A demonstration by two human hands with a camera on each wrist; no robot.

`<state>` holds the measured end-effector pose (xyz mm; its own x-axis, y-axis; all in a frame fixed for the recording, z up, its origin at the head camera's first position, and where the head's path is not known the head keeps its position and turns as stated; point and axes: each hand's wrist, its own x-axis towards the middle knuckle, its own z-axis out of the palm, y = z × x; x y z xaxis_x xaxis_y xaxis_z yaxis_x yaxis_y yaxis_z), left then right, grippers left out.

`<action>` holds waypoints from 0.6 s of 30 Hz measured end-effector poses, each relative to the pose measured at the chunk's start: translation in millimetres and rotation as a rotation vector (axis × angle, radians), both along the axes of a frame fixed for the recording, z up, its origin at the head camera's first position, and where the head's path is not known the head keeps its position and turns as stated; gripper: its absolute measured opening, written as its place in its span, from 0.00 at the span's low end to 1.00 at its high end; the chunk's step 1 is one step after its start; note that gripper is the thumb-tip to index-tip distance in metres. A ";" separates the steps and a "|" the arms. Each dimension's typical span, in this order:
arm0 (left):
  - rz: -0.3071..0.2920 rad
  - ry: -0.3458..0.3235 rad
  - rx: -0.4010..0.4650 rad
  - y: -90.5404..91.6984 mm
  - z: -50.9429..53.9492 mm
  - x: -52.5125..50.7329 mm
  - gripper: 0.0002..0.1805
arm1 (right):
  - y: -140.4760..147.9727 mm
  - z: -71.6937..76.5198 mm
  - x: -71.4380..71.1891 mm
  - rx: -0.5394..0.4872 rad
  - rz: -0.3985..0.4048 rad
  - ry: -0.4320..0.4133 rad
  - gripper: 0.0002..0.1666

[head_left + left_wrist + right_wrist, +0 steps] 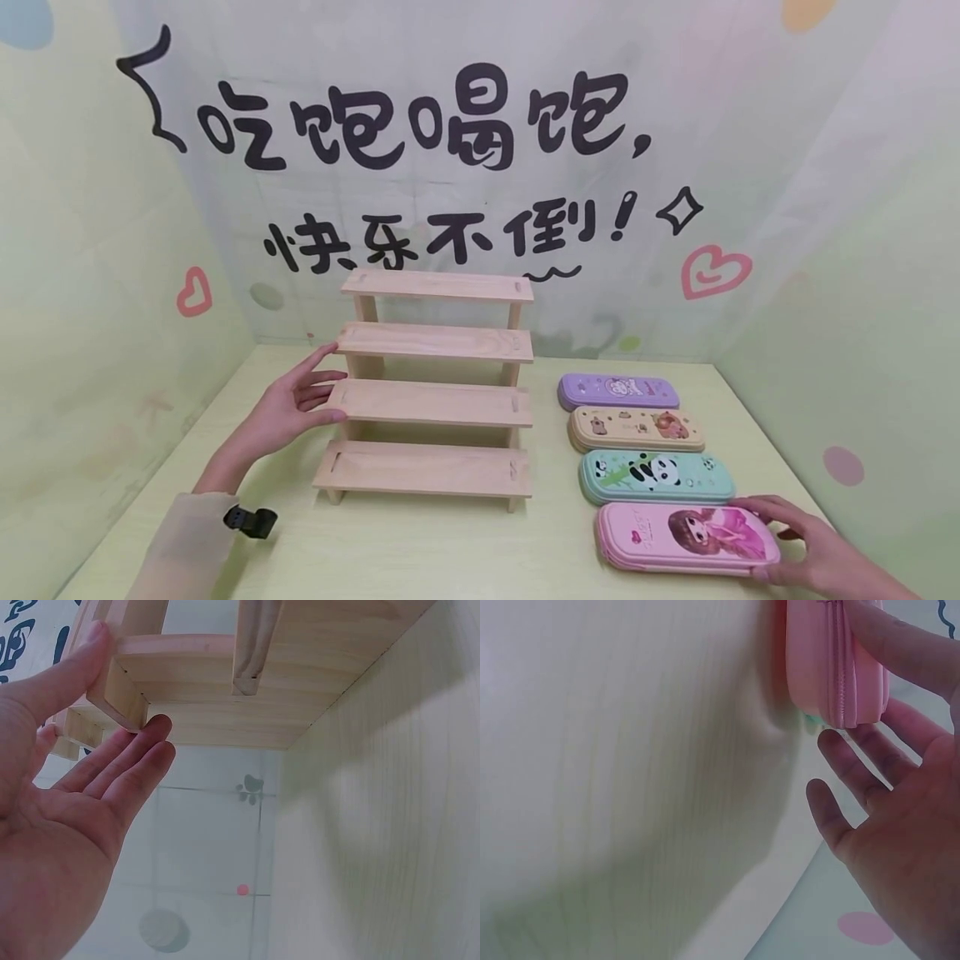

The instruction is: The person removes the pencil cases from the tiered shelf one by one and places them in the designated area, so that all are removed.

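Observation:
A wooden stepped stand (431, 400) with several plank tiers stands at mid-table in the head view. My left hand (288, 407) holds its left side, the thumb at the front edge of a middle plank (118, 694) and the other fingers toward its back edge; the index fingertip reaches the plank above. At front right, my right hand (806, 546) grips the right end of a pink zippered pencil case (645, 537) with a doll picture. In the right wrist view, the thumb lies along one side of the case (817, 667), with fingers at the other side.
Behind the pink case lie a mint panda pencil case (615, 479), a beige one (630, 425) and a purple one (585, 390), in a column right of the stand. Printed cloth walls (480, 50) border the pale table (375, 550) at the back and sides.

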<state>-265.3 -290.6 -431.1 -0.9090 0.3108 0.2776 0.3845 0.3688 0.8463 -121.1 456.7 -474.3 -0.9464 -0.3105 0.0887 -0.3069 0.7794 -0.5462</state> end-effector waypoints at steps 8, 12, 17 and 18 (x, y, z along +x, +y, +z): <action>-0.003 -0.001 0.001 0.2 -1.4 0.4 0.58 | 2.2 1.1 -0.6 0.008 -0.029 -0.181 0.42; -0.009 0.002 0.008 0.4 -2.0 0.8 0.58 | 2.1 2.0 -0.9 0.006 -0.040 -0.202 0.42; -0.008 0.005 0.009 0.3 -2.3 1.8 0.58 | 0.5 2.9 -1.4 -0.002 -0.058 -0.243 0.43; -0.008 0.005 0.009 0.3 -2.6 2.0 0.58 | -0.2 3.2 -1.6 -0.003 -0.063 -0.258 0.44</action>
